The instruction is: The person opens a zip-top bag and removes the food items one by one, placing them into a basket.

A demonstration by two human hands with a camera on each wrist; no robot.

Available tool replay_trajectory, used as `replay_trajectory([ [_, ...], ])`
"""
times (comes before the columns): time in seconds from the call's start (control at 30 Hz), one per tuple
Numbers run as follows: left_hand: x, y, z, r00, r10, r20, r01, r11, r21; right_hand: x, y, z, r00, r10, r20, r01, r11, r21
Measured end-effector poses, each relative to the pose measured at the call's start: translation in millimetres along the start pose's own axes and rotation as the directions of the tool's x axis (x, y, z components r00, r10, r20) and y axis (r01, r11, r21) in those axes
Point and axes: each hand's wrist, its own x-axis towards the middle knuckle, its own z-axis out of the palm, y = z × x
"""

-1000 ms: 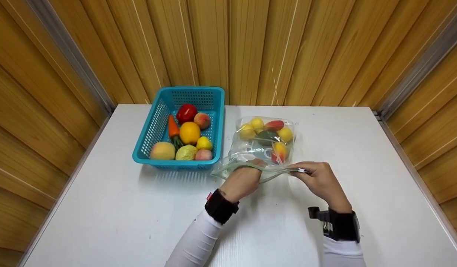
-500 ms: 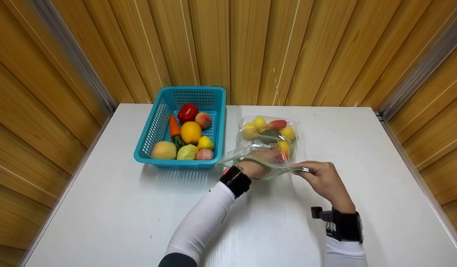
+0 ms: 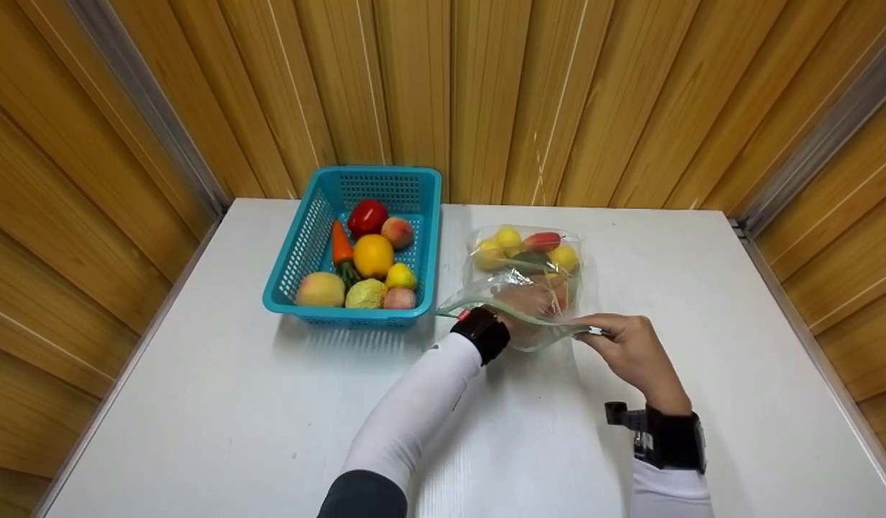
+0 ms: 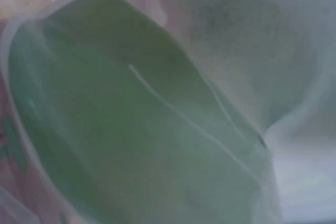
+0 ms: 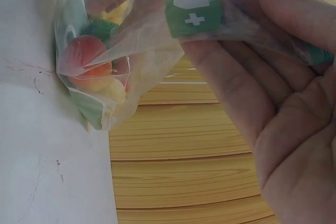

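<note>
A clear zip bag [image 3: 475, 288] lies on the table with several yellow fruits [image 3: 491, 254], a red elongated piece [image 3: 541, 241] and a dark green piece [image 3: 531, 261] inside. My left hand [image 3: 526, 298] is inside the bag up to the wrist, blurred by the plastic. Whether its fingers hold anything is hidden; the left wrist view is filled by the green label [image 4: 131, 108]. My right hand [image 3: 626, 349] pinches the right corner of the bag's mouth between thumb and fingers. In the right wrist view, a red-orange fruit [image 5: 86, 61] shows through the plastic.
Left of the bag stands a blue perforated basket [image 3: 270, 288] holding a red bell pepper [image 3: 368, 218], carrot [image 3: 341, 243], orange [image 3: 373, 256], peaches [image 3: 321, 289] and other produce. Wood-patterned panels [image 3: 486, 101] wall the white table [image 3: 306, 417] at the back and sides.
My left hand has pushed deeper into the bag, forward and to the right, until its wrist strap reached the mouth. My right hand keeps its grip on the corner.
</note>
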Motion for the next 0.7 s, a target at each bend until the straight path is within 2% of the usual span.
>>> replay_trajectory([
  [0.07,1.7,0.5,1.2,1.0,-0.007,0.003,0.007,1.0,0.015,-0.3,0.5,0.3,1.0,0.001,-0.004,-0.001,1.0,-0.004],
  [0.13,2.1,1.4,1.1,0.999,-0.049,0.006,0.049,0.998,-0.05,-0.5,-0.2,-0.3,1.0,0.007,-0.004,-0.007,1.0,-0.012],
  [0.3,-2.5,1.7,-1.8,0.997,-0.081,0.014,0.082,0.988,-0.133,-0.5,-0.6,-2.0,0.999,0.032,0.006,-0.031,0.999,-0.043],
  [0.37,-3.4,0.9,-3.0,0.996,-0.089,0.028,0.091,0.99,-0.103,-0.5,-0.5,-2.3,0.999,0.039,0.011,-0.038,0.998,-0.046],
  [0.5,-1.2,-1.5,-3.7,0.985,-0.156,0.075,0.163,0.982,-0.093,-0.3,-1.8,-2.8,0.999,0.035,0.018,-0.034,0.999,-0.035],
  [0.57,-0.2,-2.9,-3.1,0.984,-0.153,0.091,0.159,0.985,-0.061,0.0,-1.9,-2.7,0.999,0.03,0.016,-0.029,0.999,-0.033],
  [0.7,0.2,-4.3,-2.6,0.986,-0.144,0.079,0.146,0.989,-0.017,0.0,-1.4,-2.3,1.0,0.028,0.007,-0.028,0.999,-0.033],
])
